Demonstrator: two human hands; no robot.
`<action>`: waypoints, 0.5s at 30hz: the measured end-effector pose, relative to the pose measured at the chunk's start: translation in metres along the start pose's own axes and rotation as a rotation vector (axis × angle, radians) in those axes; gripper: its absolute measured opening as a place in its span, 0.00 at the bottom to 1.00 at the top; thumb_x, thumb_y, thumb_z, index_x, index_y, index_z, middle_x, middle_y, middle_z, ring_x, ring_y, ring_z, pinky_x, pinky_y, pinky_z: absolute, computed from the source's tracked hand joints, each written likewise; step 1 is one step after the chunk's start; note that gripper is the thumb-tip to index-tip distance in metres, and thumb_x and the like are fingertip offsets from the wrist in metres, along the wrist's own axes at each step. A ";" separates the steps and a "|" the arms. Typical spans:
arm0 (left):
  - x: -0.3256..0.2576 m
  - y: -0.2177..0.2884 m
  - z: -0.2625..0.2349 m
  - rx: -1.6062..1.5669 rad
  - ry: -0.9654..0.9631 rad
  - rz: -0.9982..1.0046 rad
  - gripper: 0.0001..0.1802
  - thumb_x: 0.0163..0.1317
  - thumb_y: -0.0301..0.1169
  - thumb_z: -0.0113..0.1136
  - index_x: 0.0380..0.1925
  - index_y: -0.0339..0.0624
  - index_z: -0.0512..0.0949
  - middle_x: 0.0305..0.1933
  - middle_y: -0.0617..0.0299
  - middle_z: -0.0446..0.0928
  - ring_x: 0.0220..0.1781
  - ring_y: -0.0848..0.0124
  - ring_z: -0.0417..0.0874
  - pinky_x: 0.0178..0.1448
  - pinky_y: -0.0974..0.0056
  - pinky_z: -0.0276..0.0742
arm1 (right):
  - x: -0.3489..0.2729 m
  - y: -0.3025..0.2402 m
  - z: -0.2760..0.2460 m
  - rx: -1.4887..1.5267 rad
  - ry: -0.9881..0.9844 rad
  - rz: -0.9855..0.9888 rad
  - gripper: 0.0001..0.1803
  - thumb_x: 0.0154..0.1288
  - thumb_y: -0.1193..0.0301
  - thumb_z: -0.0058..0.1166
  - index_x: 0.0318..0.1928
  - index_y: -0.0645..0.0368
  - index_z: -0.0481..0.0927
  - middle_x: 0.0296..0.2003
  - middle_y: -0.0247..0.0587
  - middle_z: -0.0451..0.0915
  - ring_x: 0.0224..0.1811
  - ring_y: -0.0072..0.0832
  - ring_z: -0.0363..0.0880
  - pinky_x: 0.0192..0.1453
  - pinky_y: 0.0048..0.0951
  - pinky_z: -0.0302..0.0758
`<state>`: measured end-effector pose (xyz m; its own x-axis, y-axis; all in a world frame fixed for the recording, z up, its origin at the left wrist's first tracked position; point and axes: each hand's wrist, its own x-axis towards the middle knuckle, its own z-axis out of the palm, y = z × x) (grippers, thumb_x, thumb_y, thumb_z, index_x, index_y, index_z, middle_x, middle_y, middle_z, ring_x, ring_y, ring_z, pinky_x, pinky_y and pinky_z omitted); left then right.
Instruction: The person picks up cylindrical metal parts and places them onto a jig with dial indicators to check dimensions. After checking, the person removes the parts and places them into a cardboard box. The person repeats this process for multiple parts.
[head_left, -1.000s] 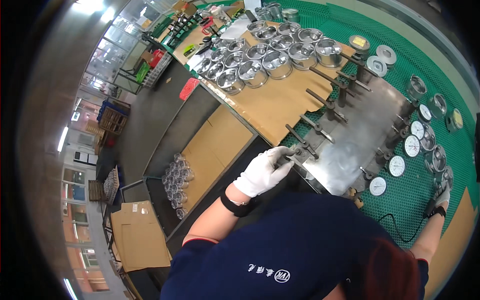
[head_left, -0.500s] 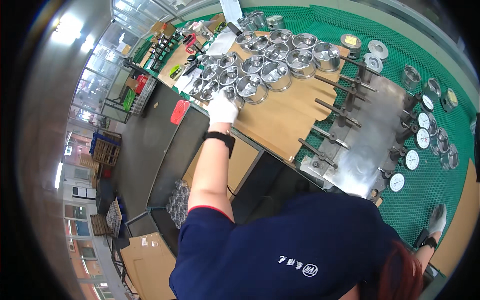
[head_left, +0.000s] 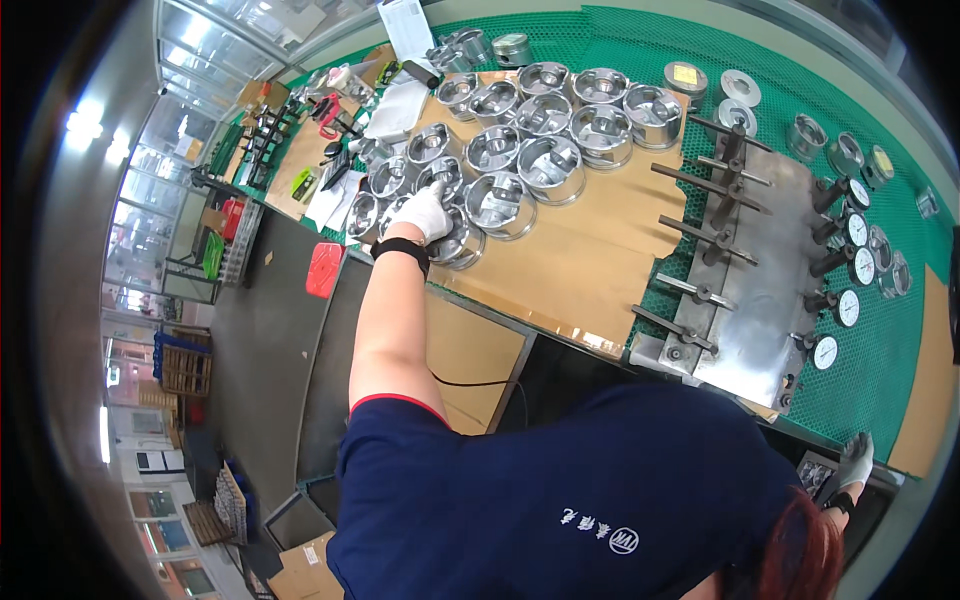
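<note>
Gloved fingers of the left hand are curled over the rim of a shiny metal piston at the near-left corner of the cluster, so the grip is closed on that piston. The left arm is stretched out almost straight from the dark blue sleeve, bare along the forearm, with a black wristband just behind the white glove. The piston is set at the near edge of a brown cardboard sheet laid on the surface, touching its neighbours in the group of pistons that fills the far-left part of the sheet.

The right hand, also in a white glove, is held low at the right edge of the view, beyond the near edge of the green mat; whether its grip is closed or released cannot be told, as little of it is seen. Between the two hands a steel fixture plate with upright pins is seen, and a row of round white dial gauges is lined along its right side.

A white printed sheet of paper is lying at the far end of the surface, beyond the pistons. A yellow label is seen on the top of a round metal tin near the far edge. A red rectangular container is hung at the left of the surface, below its edge.
</note>
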<state>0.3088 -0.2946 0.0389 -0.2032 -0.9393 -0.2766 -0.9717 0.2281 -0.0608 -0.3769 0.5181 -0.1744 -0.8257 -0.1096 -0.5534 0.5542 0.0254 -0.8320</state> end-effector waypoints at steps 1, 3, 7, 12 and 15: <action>-0.003 0.003 -0.006 -0.006 -0.023 0.000 0.35 0.59 0.32 0.59 0.70 0.48 0.69 0.66 0.43 0.76 0.68 0.48 0.77 0.70 0.53 0.73 | -0.008 0.005 0.007 0.069 0.030 0.033 0.26 0.76 0.52 0.53 0.68 0.48 0.74 0.57 0.29 0.79 0.48 0.22 0.75 0.57 0.29 0.72; -0.011 0.006 -0.015 -0.012 -0.090 -0.018 0.35 0.59 0.30 0.56 0.70 0.42 0.69 0.67 0.42 0.74 0.70 0.47 0.75 0.72 0.54 0.72 | -0.023 0.014 0.024 0.099 0.013 0.054 0.27 0.75 0.52 0.54 0.67 0.51 0.75 0.57 0.31 0.79 0.50 0.23 0.75 0.59 0.30 0.72; -0.040 0.011 -0.014 -0.001 -0.107 -0.101 0.35 0.56 0.36 0.60 0.67 0.41 0.71 0.66 0.40 0.75 0.69 0.48 0.76 0.71 0.53 0.73 | -0.046 0.017 0.053 -0.040 -0.046 0.045 0.27 0.75 0.54 0.54 0.66 0.54 0.74 0.56 0.34 0.78 0.47 0.24 0.76 0.55 0.29 0.73; -0.115 0.020 0.010 -0.130 -0.034 -0.065 0.34 0.53 0.39 0.65 0.62 0.41 0.73 0.58 0.40 0.80 0.61 0.45 0.81 0.67 0.51 0.76 | -0.053 0.009 0.076 0.001 -0.032 0.000 0.24 0.74 0.55 0.55 0.64 0.53 0.77 0.48 0.32 0.80 0.40 0.22 0.77 0.47 0.26 0.75; -0.155 0.040 0.020 -0.153 -0.015 0.102 0.34 0.50 0.35 0.67 0.59 0.41 0.73 0.54 0.42 0.81 0.57 0.44 0.82 0.64 0.50 0.77 | -0.043 -0.007 0.091 0.013 -0.052 -0.013 0.23 0.74 0.56 0.55 0.63 0.53 0.77 0.45 0.32 0.80 0.38 0.21 0.77 0.45 0.25 0.75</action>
<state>0.3034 -0.1350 0.0599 -0.3011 -0.9090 -0.2881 -0.9533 0.2795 0.1145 -0.3360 0.4321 -0.1415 -0.8264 -0.1614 -0.5394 0.5451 0.0108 -0.8383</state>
